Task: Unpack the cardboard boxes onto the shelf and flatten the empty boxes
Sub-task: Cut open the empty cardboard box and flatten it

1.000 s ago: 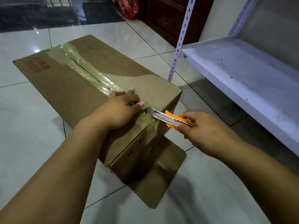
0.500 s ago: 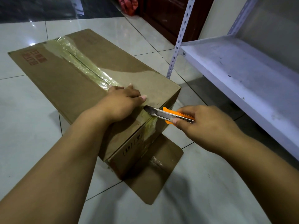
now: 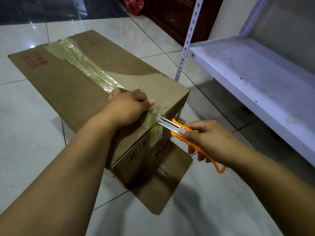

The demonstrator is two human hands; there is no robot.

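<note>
A long brown cardboard box (image 3: 71, 86) lies on the tiled floor, its top seam sealed with clear tape (image 3: 88, 68). My left hand (image 3: 127, 106) presses flat on the box top near the close end, over the tape. My right hand (image 3: 209, 140) grips an orange utility knife (image 3: 177, 132); the blade tip touches the taped seam at the box's top near edge. A loose bottom flap (image 3: 163, 183) sticks out onto the floor below that end.
A white metal shelf (image 3: 255, 86) stands empty to the right, its perforated upright post (image 3: 187, 40) close to the box's far right corner. A dark wooden door (image 3: 173, 16) and a red bag (image 3: 133, 4) are at the back. Pale floor tiles surround the box.
The knife blade has moved left, from beside the box end to the taped seam at its edge. My left hand stays pressed on the box top.
</note>
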